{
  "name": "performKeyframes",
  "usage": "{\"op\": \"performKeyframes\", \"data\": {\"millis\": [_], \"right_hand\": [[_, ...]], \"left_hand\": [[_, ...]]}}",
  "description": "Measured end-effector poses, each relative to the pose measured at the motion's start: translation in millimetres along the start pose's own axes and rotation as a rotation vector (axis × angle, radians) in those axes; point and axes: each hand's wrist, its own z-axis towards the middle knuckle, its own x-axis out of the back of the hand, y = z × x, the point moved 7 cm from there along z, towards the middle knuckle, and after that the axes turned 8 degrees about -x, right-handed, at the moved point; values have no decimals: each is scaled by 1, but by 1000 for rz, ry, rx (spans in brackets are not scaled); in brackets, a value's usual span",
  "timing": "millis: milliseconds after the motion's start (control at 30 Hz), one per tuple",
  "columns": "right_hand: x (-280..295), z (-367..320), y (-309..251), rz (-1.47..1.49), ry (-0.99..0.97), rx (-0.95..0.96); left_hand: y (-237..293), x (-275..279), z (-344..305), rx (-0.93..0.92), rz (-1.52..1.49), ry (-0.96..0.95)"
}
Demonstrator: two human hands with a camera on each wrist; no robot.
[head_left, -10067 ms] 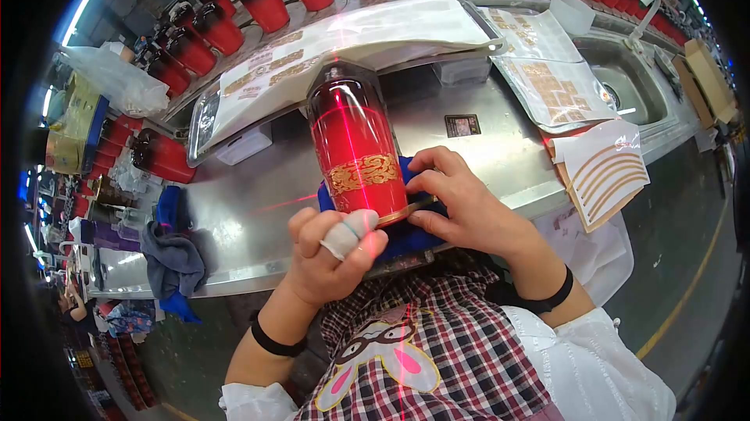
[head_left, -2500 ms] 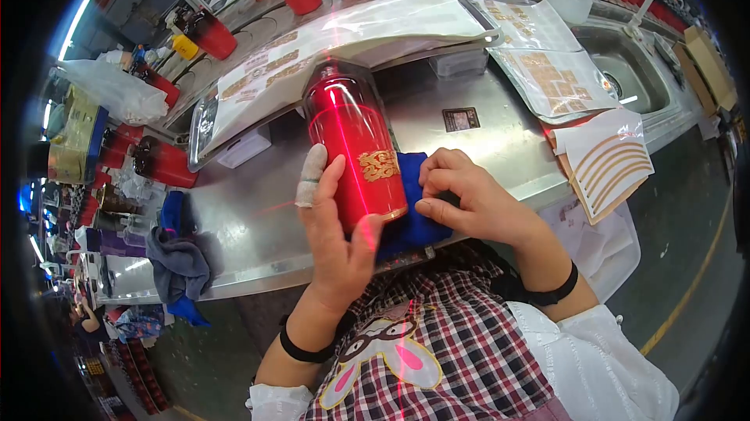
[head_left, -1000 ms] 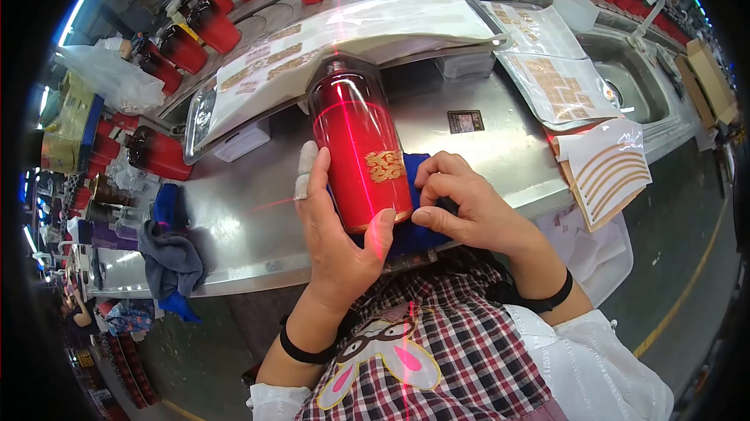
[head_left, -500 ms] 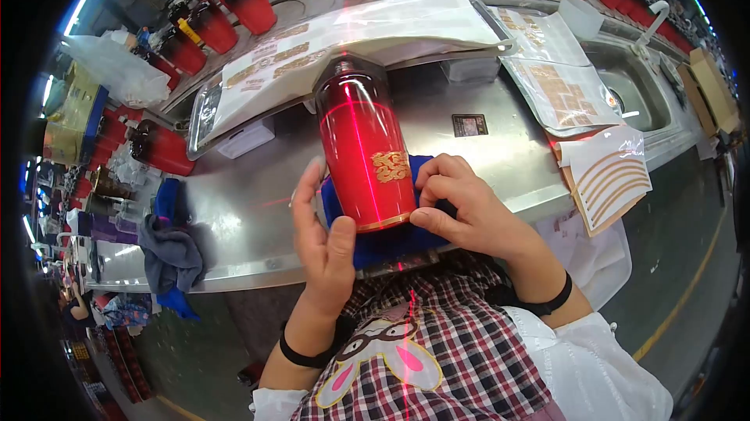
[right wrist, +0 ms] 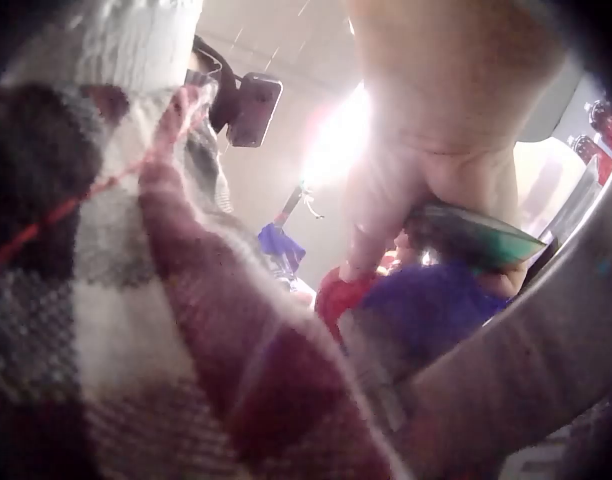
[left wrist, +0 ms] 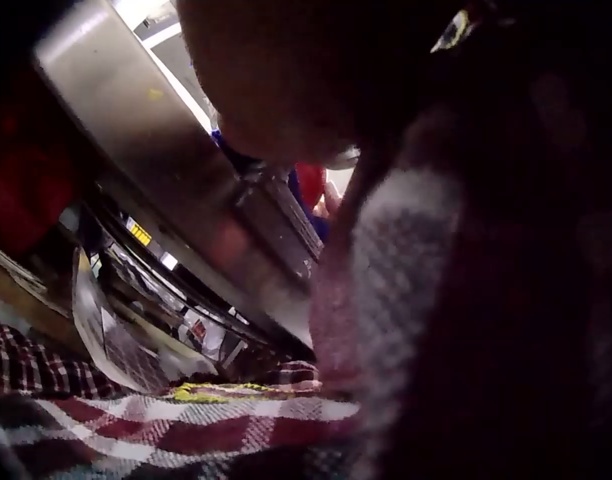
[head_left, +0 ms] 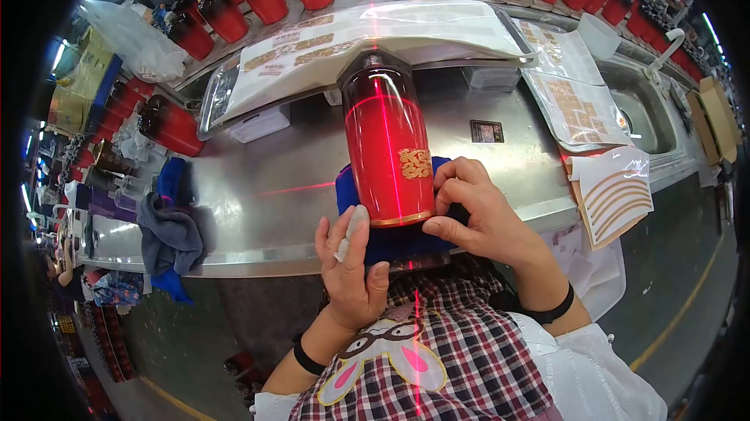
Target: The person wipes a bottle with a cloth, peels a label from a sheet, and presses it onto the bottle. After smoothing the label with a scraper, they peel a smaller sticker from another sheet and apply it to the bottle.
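Observation:
In the head view a red bottle [head_left: 381, 136] with a dark neck lies tilted over a blue cloth [head_left: 402, 246], its base toward me. A gold pattern [head_left: 415, 163] shows at its lower right. My left hand [head_left: 349, 287], white wrapping on one finger, is just below the base's left side, fingers relaxed and nothing in them. My right hand [head_left: 486, 222] is at the base's right edge, thumb and forefinger right at it, fingers curled. In the right wrist view those fingers hold a flat dark piece [right wrist: 476, 238] with a green edge. The left wrist view is mostly dark.
Behind the bottle lies a tray with paper-backed gold decals [head_left: 312, 44]. More decal sheets [head_left: 574, 112] and a strip sheet [head_left: 617, 190] lie at right, before a sink [head_left: 634, 112]. A small dark card [head_left: 487, 131] is on the steel bench; a grey cloth [head_left: 168, 235] hangs at left.
My left hand has moved from the bottle's left side down below its base. Ten seconds ago the gold pattern spanned the bottle's front; now it shows only at the right. The right hand barely moved.

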Motion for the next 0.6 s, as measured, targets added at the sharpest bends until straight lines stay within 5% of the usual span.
{"op": "performKeyframes", "data": {"millis": [267, 400, 600], "right_hand": [[-1, 0, 0, -15, 15, -4], [0, -1, 0, -1, 13, -8], [-1, 0, 1, -1, 18, -6]], "left_hand": [[7, 4, 41, -75, 15, -73], [-20, -11, 46, 193, -264, 15], [-20, -13, 47, 239, -271, 5]]}}
